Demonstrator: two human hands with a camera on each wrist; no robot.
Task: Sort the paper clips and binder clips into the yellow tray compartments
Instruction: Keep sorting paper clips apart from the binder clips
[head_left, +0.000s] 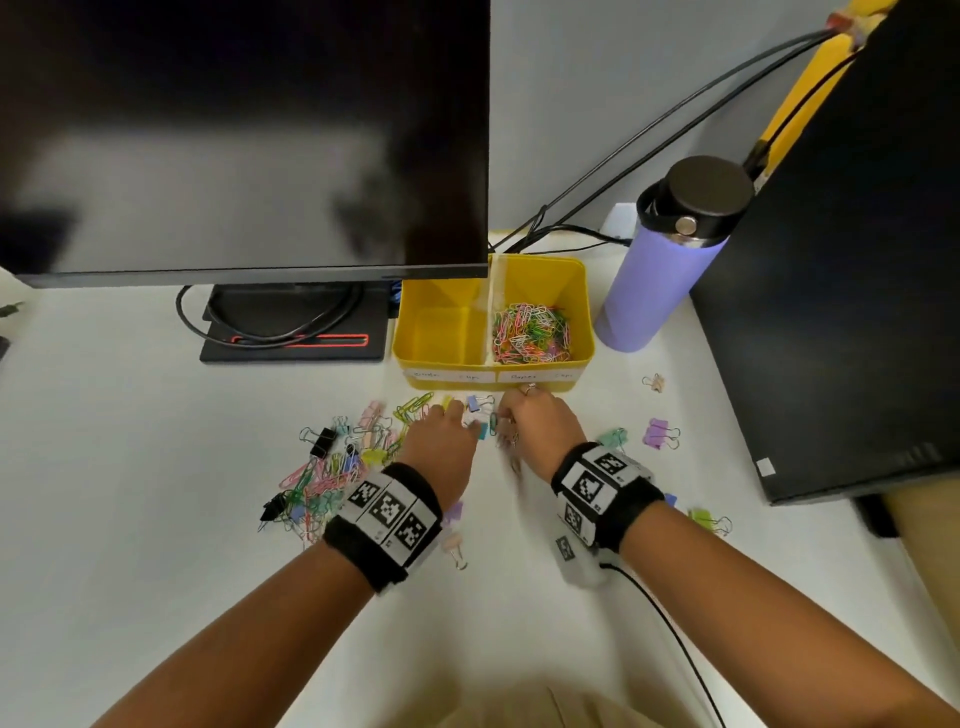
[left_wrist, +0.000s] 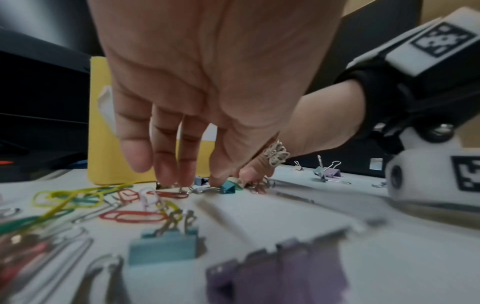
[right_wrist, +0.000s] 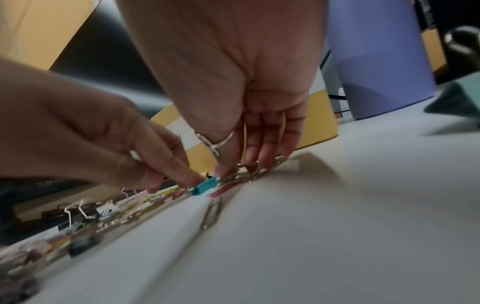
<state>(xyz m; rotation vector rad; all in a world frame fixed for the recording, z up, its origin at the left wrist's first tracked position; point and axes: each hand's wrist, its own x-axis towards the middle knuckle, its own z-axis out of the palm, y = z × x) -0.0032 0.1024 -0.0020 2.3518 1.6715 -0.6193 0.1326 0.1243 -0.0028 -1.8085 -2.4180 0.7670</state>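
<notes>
Both hands down just before the yellow tray (head_left: 584, 332) — left hand (head_left: 441, 436) pinching a teal binder clip (right_wrist: 205, 186), right hand (head_left: 540, 423) fingering metal clips — grip unclear.

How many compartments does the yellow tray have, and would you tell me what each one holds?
2. The left compartment is bare; the right compartment holds a heap of coloured paper clips. The monitor hides the tray's back left corner.

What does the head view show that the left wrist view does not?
Only the head view shows inside the yellow tray: paper clips fill the right compartment, the left is bare. Only the left wrist view shows the left hand from beneath, fingertips down among clips. Both show the teal binder clip between the hands and the right hand.
</notes>
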